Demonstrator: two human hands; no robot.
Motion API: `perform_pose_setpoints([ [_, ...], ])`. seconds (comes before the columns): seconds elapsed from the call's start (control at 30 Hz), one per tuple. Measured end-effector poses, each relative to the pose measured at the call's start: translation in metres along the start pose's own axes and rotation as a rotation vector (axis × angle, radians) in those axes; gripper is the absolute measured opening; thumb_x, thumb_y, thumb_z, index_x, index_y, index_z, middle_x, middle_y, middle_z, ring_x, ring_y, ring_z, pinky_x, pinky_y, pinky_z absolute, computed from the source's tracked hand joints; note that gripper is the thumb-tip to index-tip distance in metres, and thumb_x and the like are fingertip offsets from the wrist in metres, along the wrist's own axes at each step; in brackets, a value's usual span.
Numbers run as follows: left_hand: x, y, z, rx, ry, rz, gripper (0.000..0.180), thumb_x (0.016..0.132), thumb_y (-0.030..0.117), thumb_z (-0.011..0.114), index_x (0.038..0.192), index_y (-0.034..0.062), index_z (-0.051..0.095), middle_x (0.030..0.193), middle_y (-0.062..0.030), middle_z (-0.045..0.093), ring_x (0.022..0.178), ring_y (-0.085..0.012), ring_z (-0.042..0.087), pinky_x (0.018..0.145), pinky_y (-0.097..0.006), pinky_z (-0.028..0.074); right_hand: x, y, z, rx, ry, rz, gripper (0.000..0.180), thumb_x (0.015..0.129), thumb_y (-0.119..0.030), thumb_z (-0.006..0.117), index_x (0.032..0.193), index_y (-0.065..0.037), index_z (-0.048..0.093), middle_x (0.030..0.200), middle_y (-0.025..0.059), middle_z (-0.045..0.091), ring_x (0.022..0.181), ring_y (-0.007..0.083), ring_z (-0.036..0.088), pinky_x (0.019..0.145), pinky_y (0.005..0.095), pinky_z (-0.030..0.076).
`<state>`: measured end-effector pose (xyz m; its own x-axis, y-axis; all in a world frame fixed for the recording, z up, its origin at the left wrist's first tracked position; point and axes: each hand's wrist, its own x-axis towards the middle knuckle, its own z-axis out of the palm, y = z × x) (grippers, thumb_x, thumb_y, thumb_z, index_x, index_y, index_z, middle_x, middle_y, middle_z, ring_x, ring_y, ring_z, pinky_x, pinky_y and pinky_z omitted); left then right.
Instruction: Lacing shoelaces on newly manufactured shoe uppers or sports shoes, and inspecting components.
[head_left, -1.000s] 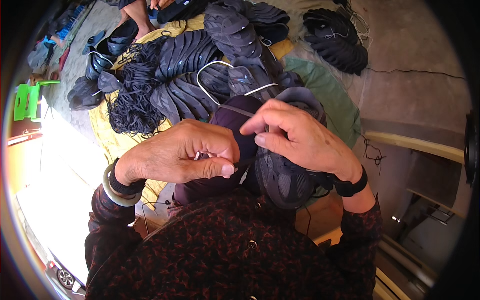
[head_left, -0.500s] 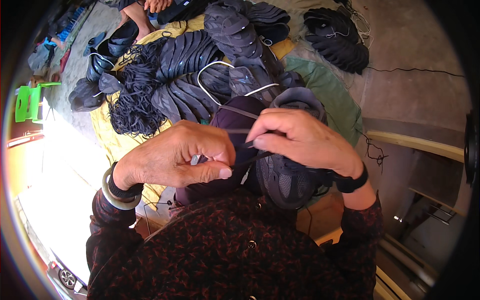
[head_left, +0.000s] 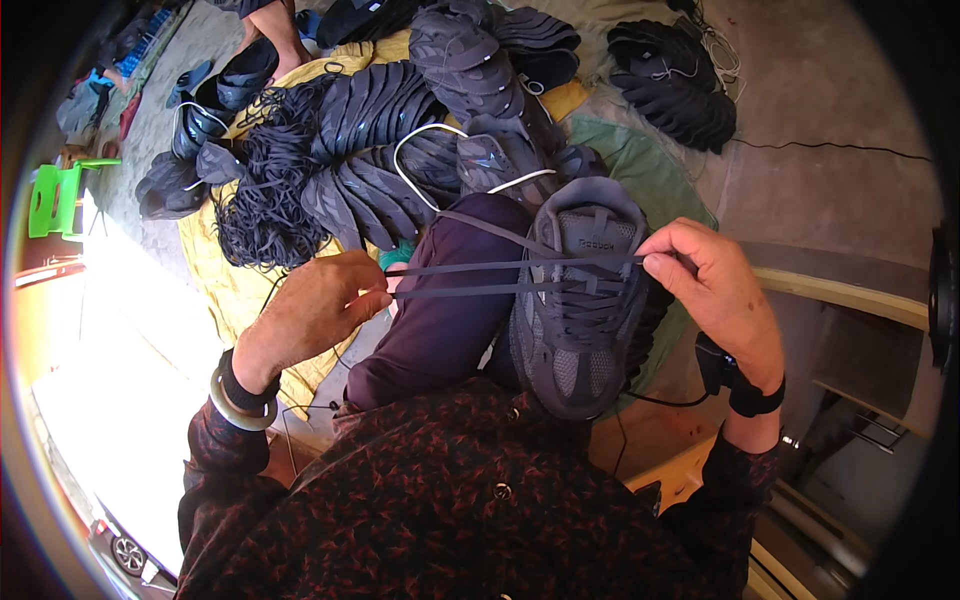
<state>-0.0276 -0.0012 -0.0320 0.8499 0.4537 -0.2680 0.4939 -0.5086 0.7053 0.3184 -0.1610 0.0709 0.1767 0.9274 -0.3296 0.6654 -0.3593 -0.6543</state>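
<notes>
A dark grey mesh sneaker (head_left: 577,355) rests by my right thigh, toe toward me and tongue on the far side. Its flat dark shoelace (head_left: 455,293) runs through the lower eyelets. My left hand (head_left: 318,303), left of my knee, pinches the lace where two strands meet. One strand stretches across the sneaker to my right hand (head_left: 718,290), which pinches it between thumb and forefinger. The other strand runs back into the eyelets. A further lace end lies slack over my purple trouser leg (head_left: 455,345).
Rows of dark shoe uppers (head_left: 370,110) and a heap of loose laces (head_left: 270,190) lie on a yellow sheet (head_left: 205,260). Another pile of uppers (head_left: 670,80) is at far right, beside a cable. A wooden box (head_left: 655,440) stands near me. A person's bare leg (head_left: 280,35) shows at the back.
My hands have moved apart, left hand leftward and right hand rightward, drawing the lace taut. The sneaker, partly hidden before, now shows. The other person's hand has left view.
</notes>
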Motion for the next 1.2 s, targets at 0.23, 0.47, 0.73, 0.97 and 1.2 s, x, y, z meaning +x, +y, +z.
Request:
perform_pose_setpoints([
  [0.23, 0.018, 0.019, -0.005, 0.182, -0.051, 0.112, 0.013, 0.09, 0.009, 0.071, 0.102, 0.0028, 0.071, 0.09, -0.0118, 0.069, 0.077, -0.0292, 0.067, 0.068, -0.038, 0.052, 0.003, -0.009, 0.022, -0.029, 0.016, -0.074, 0.008, 0.091, -0.008, 0.067, 0.096, -0.002, 0.067, 0.087, 0.0091, 0.064, 0.075, 0.0227, 0.061, 0.068, 0.0334, 0.047],
  [0.47, 0.076, 0.079, 0.015, -0.522, 0.046, 0.205, 0.03, 0.093, 0.004, 0.07, 0.122, 0.0039, 0.063, 0.099, -0.004, 0.07, 0.073, -0.0099, 0.063, 0.065, -0.027, 0.052, 0.014, -0.019, 0.043, -0.019, 0.002, -0.142, 0.009, 0.093, -0.012, 0.067, 0.096, -0.004, 0.067, 0.087, 0.0103, 0.062, 0.079, 0.0302, 0.063, 0.07, 0.0394, 0.048],
  [0.73, 0.095, 0.075, 0.033, -0.674, -0.151, 0.135, 0.017, 0.099, 0.005, 0.066, 0.115, -0.0003, 0.066, 0.093, -0.0029, 0.069, 0.08, -0.0057, 0.061, 0.072, -0.024, 0.052, 0.012, -0.014, 0.052, -0.092, 0.041, -0.189, 0.009, 0.092, -0.012, 0.068, 0.096, -0.005, 0.067, 0.09, 0.0115, 0.062, 0.081, 0.0337, 0.065, 0.071, 0.0423, 0.051],
  [0.97, 0.085, 0.063, 0.05, -0.744, -0.093, 0.014, 0.012, 0.098, 0.006, 0.067, 0.106, -0.0022, 0.068, 0.089, -0.0019, 0.069, 0.084, -0.0051, 0.061, 0.075, -0.023, 0.052, 0.007, -0.011, 0.059, -0.191, 0.114, -0.226, 0.009, 0.091, -0.013, 0.069, 0.093, -0.004, 0.068, 0.088, 0.0109, 0.061, 0.08, 0.034, 0.065, 0.068, 0.0424, 0.052],
  [1.2, 0.086, 0.058, 0.059, -0.701, -0.052, -0.007, 0.011, 0.096, 0.008, 0.071, 0.1, -0.0019, 0.069, 0.084, -0.0012, 0.068, 0.079, -0.0048, 0.061, 0.071, -0.024, 0.052, 0.01, -0.011, 0.064, -0.229, 0.108, -0.164, 0.01, 0.091, -0.015, 0.069, 0.088, -0.005, 0.067, 0.084, 0.0107, 0.061, 0.075, 0.0345, 0.064, 0.066, 0.0435, 0.05],
])
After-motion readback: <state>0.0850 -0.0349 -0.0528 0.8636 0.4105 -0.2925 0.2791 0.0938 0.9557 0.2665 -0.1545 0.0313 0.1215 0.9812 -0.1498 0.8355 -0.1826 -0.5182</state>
